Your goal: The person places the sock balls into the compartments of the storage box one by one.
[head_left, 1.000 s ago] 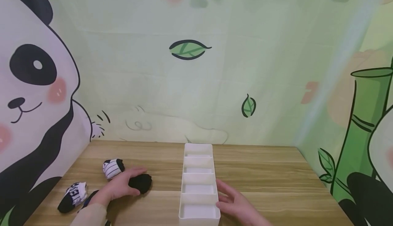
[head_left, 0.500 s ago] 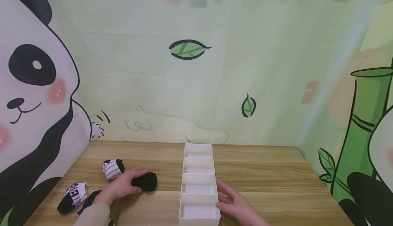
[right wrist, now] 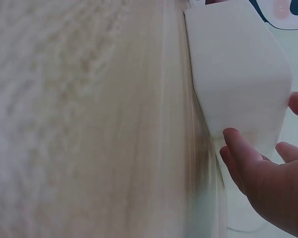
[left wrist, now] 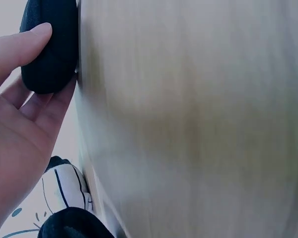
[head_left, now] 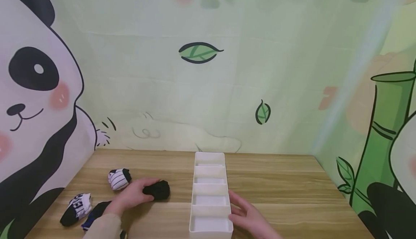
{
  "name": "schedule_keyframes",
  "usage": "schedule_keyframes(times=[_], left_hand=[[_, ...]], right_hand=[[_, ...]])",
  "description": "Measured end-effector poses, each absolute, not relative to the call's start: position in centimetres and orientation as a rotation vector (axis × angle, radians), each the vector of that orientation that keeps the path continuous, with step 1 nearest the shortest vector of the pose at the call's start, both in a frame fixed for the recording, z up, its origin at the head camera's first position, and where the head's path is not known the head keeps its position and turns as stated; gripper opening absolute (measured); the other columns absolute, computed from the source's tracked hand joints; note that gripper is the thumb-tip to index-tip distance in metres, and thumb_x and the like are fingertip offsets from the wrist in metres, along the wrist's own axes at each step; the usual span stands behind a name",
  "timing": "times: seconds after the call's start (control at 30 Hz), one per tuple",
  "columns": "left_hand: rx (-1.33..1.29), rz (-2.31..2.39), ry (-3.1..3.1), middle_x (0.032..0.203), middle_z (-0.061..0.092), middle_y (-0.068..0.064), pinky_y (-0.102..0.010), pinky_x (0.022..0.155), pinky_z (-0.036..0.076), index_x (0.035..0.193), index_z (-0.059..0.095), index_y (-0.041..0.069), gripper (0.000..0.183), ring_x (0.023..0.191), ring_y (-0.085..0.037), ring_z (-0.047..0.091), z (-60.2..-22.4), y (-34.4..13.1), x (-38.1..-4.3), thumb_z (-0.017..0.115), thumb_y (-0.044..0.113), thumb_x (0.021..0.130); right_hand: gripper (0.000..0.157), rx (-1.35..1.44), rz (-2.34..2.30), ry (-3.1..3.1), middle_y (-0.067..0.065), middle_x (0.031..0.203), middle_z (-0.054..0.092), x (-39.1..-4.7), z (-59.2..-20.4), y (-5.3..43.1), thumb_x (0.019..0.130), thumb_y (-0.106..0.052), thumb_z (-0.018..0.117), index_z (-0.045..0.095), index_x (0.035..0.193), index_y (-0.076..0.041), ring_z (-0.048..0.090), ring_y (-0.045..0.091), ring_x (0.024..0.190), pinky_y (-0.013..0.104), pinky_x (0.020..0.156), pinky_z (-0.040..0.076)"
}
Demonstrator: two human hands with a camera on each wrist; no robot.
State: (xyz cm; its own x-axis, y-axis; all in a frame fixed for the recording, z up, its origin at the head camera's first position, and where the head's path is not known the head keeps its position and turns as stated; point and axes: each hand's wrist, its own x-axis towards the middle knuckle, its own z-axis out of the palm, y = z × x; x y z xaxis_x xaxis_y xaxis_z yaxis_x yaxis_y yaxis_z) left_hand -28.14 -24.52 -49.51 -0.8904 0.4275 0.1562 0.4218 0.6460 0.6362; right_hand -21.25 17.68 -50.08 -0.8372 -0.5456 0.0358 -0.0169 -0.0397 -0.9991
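My left hand (head_left: pixel 130 195) pinches a rolled black sock (head_left: pixel 159 190) between thumb and fingers, low over the wooden table. In the left wrist view the thumb lies across the near face of the black sock (left wrist: pixel 54 59), with fingers behind it. To the right stands a long white divided box (head_left: pixel 210 210), its compartments in a single row. My right hand (head_left: pixel 248 215) rests its fingertips on the box's right side, fingers loosely extended. The right wrist view shows this hand (right wrist: pixel 273 178) against the white wall of the box (right wrist: pixel 241 59).
A white sock with black stripes (head_left: pixel 118 179) lies behind the left hand. Farther left is a black-and-white lettered sock (head_left: pixel 76 210). A dark navy sock (head_left: pixel 96 213) lies partly hidden by the left forearm. A printed panda backdrop (head_left: pixel 162 87) closes off the table's back (head_left: pixel 269 174).
My left hand has moved a little to the right with the black sock, uncovering more of the navy sock. My right hand and the box have stayed in place.
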Motion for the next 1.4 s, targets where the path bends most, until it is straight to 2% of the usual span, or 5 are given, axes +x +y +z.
schedule_keyframes(times=[0.33,0.53,0.7,1.27,1.4], left_hand=[[0.651,1.186,2.816,0.127,0.064,-0.018,-0.056,0.1,0.041,0.13,0.063,0.001,0.057,0.118,-0.039,0.055,-50.1,-23.9,-28.9,0.079,0.004,0.076],[0.685,1.227,2.792,0.127,0.064,-0.02,-0.055,0.1,0.041,0.13,0.062,-0.002,0.056,0.117,-0.037,0.055,-50.0,-23.1,-29.2,0.078,0.005,0.077],[0.602,1.26,2.777,0.129,0.063,-0.019,-0.054,0.1,0.041,0.133,0.061,0.002,0.057,0.115,-0.035,0.055,-49.5,-22.0,-29.4,0.078,0.007,0.078],[0.399,1.425,2.831,0.135,0.058,-0.021,-0.056,0.105,0.037,0.137,0.06,0.007,0.058,0.125,-0.04,0.051,-48.5,-18.5,-31.4,0.078,0.006,0.081],[0.419,1.461,2.835,0.136,0.057,-0.021,-0.056,0.106,0.037,0.137,0.06,0.005,0.058,0.126,-0.041,0.049,-47.8,-17.8,-31.7,0.076,0.004,0.082]], right_hand=[[0.074,-0.622,-1.932,1.885,0.029,0.158,0.019,-21.1,-50.0,17.7,0.097,-0.006,0.061,0.017,0.157,-0.001,0.036,0.042,0.138,0.027,0.099,0.045],[0.073,-0.61,-1.923,1.896,0.027,0.158,0.019,-21.2,-50.0,17.7,0.097,-0.007,0.061,0.018,0.157,-0.002,0.033,0.044,0.139,0.027,0.099,0.045],[0.074,-0.586,-1.912,1.933,0.028,0.158,0.021,-21.1,-49.9,17.6,0.097,-0.009,0.062,0.019,0.157,-0.003,0.034,0.045,0.139,0.025,0.098,0.045],[0.075,-0.584,-1.95,1.915,0.032,0.156,0.021,-20.9,-49.9,17.3,0.097,-0.005,0.061,0.017,0.156,0.002,0.034,0.046,0.138,0.032,0.099,0.045],[0.074,-0.594,-1.943,1.93,0.032,0.156,0.021,-20.9,-49.8,17.2,0.097,-0.005,0.061,0.016,0.156,0.002,0.033,0.048,0.137,0.031,0.099,0.044]])
